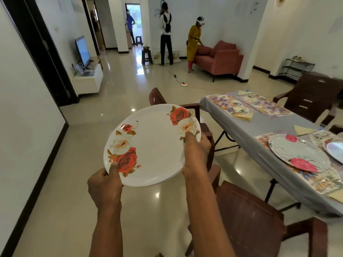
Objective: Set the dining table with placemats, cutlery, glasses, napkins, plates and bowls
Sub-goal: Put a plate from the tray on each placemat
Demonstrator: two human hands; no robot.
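**Plate** (154, 145): round and white, with red and white roses printed at its left and right rims. It is held in the air above the floor, tilted a little, short of the bench and not on it. A second rim shows just under its near right edge.

**Left hand** (104, 188): grips the plate's near left rim. The thumb lies on top by the red rose and the fingers curl out of sight beneath. The forearm rises from the bottom edge of the view.

**Right hand** (194, 154): grips the plate's right rim. The thumb lies on top at the white rose and the fingers are tucked under. This forearm reaches further forward than the left one.

**Bench** (259, 127): right of the plate, with a grey cloth and dark folding legs.

**Mats** (222, 102): floral, lying on the bench right of the plate.

**Set plate** (298, 153): right of the plate, lying on a mat, with pink flowers.

**Napkin** (244, 116): yellow and folded, right of the plate beside a mat.

**Chairs** (250, 219): brown. One is just right of and below the plate, another just beyond it.

**Sofa** (220, 58): red, far beyond the plate. A person in yellow bends over it.

**TV** (83, 50): far beyond the plate to its left, with the screen lit.

**Wall sheets** (253, 7): far beyond the plate. Their writing is too small to read.
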